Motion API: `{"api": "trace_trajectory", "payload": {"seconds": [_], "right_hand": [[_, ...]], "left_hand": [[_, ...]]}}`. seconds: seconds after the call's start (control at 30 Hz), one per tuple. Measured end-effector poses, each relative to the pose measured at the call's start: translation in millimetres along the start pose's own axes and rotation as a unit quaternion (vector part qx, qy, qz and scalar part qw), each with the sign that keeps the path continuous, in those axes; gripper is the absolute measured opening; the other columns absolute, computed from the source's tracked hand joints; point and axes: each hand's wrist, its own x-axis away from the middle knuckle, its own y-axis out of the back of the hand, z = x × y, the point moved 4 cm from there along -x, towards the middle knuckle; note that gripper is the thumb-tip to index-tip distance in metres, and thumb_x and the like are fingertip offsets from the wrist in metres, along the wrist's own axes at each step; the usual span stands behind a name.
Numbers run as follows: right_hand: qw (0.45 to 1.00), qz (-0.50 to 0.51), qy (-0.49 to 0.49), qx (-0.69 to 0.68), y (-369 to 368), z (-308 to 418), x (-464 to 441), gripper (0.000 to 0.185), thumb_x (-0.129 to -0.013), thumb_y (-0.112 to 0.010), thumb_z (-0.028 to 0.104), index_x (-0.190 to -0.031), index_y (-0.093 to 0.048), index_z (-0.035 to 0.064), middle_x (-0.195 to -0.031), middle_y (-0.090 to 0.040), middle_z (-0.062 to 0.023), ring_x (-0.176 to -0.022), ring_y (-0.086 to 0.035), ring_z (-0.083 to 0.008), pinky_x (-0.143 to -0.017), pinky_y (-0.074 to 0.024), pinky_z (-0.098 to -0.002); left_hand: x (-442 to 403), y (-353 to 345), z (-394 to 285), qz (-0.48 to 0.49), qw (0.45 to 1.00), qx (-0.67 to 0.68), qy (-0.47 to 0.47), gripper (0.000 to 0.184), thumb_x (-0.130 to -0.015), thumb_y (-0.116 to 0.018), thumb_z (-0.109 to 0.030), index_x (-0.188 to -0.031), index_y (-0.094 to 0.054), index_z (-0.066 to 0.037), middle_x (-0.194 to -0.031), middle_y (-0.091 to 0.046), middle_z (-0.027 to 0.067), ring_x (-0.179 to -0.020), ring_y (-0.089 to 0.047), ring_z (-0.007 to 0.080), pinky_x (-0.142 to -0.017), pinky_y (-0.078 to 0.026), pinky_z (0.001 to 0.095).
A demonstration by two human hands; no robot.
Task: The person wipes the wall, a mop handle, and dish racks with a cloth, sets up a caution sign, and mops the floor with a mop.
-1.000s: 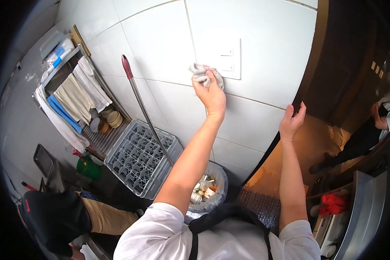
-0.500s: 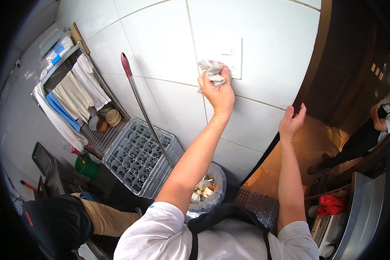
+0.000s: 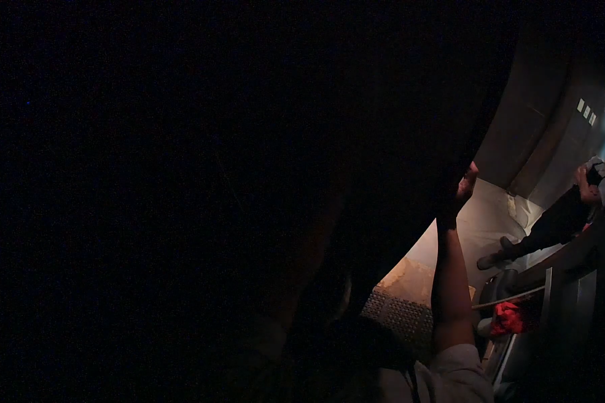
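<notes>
Nearly the whole left and middle of the head view is black. My left arm is only a faint shape there, and my left hand and anything in it are lost in the dark. Partly lit, my right hand (image 3: 466, 181) is raised at the dark edge of the wall beside the doorway. Its finger shape is too shadowed to make out. My right forearm runs down from it to a light sleeve (image 3: 458, 363).
Through the doorway on the right, a person in dark trousers (image 3: 551, 221) stands on a lit floor (image 3: 491, 208). A perforated dark mat (image 3: 403, 319) lies below. A red cloth (image 3: 507, 318) is at the lower right, by a shelf edge (image 3: 548, 289).
The light over the wall side has gone out, hiding the wall, switch plate, racks, bin and my left hand with the cloth. My right hand has hardly moved.
</notes>
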Motion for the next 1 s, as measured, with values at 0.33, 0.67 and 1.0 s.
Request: {"api": "trace_trajectory", "payload": {"seconds": [0.33,0.67,1.0], "right_hand": [[0.998,-0.023,-0.055,-0.022,-1.1,7.4,-1.2,0.046,-0.094,-0.064,0.039,-0.124,-0.053,0.0053,-0.114,-0.062,-0.0123,-0.107,-0.060,-0.0253,-0.095,-0.0462,-0.0393],[0.996,-0.029,-0.062,-0.053,-1.8,15.5,-2.5,0.042,-0.097,-0.060,0.037,-0.122,-0.054,0.0030,-0.117,-0.062,-0.0107,-0.111,-0.057,-0.0231,-0.099,-0.0427,-0.0374],[0.995,-0.014,-0.082,-0.049,0.2,17.1,-1.7,0.049,-0.096,-0.064,0.036,-0.125,-0.052,-0.0019,-0.111,-0.059,-0.0140,-0.107,-0.058,-0.0265,-0.096,-0.0450,-0.0392]], "left_hand": [[-4.1,-3.7,-2.1,0.013,1.000,-0.001,-0.004,0.020,-0.089,-0.072,-0.013,-0.101,-0.062,-0.001,-0.107,-0.060,0.0146,-0.094,-0.061,0.0212,-0.079,-0.050,0.0354],[-2.3,-4.2,-3.4,0.023,1.000,-0.003,-0.010,0.017,-0.087,-0.073,-0.011,-0.097,-0.063,-0.001,-0.105,-0.062,0.0148,-0.092,-0.062,0.0217,-0.077,-0.050,0.0355],[-2.3,-2.3,-0.6,0.029,1.000,-0.006,-0.009,0.013,-0.086,-0.073,-0.008,-0.092,-0.064,-0.001,-0.103,-0.064,0.0149,-0.090,-0.063,0.0222,-0.075,-0.050,0.0357]]}}
